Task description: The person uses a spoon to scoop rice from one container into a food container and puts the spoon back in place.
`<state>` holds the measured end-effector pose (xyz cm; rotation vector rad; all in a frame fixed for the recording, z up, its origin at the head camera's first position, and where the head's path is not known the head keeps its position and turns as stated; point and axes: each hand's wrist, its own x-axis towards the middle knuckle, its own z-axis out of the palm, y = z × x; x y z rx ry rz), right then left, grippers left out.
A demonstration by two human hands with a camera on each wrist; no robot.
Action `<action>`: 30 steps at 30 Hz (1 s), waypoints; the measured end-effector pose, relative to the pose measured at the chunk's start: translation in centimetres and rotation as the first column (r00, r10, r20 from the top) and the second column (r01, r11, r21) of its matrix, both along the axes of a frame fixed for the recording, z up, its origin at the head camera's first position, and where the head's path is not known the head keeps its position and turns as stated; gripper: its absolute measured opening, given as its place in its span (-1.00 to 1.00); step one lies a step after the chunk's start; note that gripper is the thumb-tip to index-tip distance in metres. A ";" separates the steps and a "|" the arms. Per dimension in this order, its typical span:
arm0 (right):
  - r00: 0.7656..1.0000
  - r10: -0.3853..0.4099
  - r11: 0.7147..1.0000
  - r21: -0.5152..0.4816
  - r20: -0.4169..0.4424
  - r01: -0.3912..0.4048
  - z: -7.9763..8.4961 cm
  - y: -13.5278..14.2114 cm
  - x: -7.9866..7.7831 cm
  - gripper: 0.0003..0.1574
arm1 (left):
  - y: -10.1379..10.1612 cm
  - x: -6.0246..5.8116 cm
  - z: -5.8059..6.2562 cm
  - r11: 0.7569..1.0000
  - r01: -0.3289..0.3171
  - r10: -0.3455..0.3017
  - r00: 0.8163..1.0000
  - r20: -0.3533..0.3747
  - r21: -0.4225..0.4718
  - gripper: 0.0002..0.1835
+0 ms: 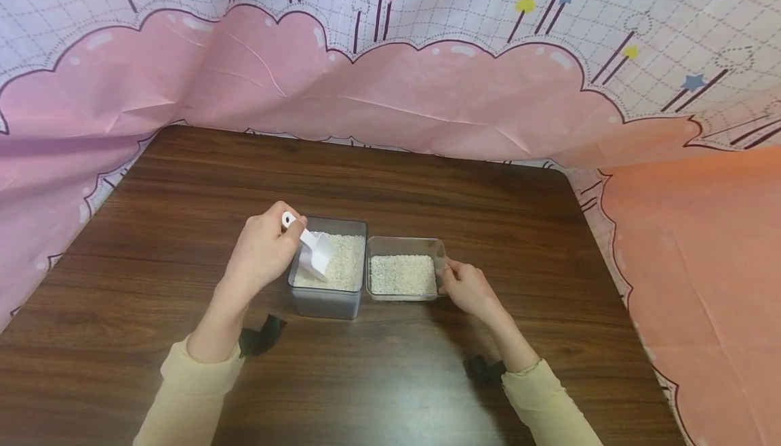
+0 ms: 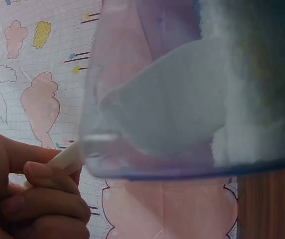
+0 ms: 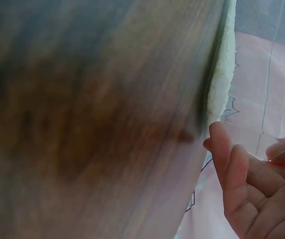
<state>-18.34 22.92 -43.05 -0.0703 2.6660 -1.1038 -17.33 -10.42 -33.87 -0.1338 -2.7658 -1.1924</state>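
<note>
Left hand (image 2: 50,199) at lower left, fingers curled round the handle of a white scoop (image 2: 172,99). Scoop's blade shows blurred through the wall of a translucent container (image 2: 125,172), its tip meeting white fill (image 2: 232,134). Patterned cloth (image 2: 35,104) behind; brown wood-grain surface (image 2: 269,209), lower right.

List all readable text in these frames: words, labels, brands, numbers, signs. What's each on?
None: no readable text in any view.
White scoop, grey-tinted bin, clear container: no lettering visible.
Cloth backdrop: printed drawings only, such as stars and cloud shapes; no words or numbers I can make out.
</note>
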 end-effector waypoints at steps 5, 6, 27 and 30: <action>1.000 0.002 1.000 0.010 -0.008 -0.002 0.0 0.0 -0.1 -0.41 | 0.1 0.0 -0.4 1.000 -0.011 0.011 1.000 -0.002 0.022 -0.78; 1.000 0.002 1.000 0.011 -0.011 -0.002 0.1 0.0 -0.1 -0.42 | 0.2 0.0 -0.5 1.000 -0.014 0.014 1.000 -0.004 0.027 -0.78; 0.999 -0.016 0.999 0.027 -0.036 0.017 -0.2 -0.1 -0.1 -0.43 | 0.6 -0.2 -2.4 0.991 0.012 -0.020 0.998 0.060 0.135 -0.79; 1.000 -0.015 1.000 0.020 -0.025 0.015 -0.2 -0.2 -0.1 -0.43 | 0.5 -0.3 -2.9 0.991 0.015 -0.027 0.996 0.084 0.133 -0.79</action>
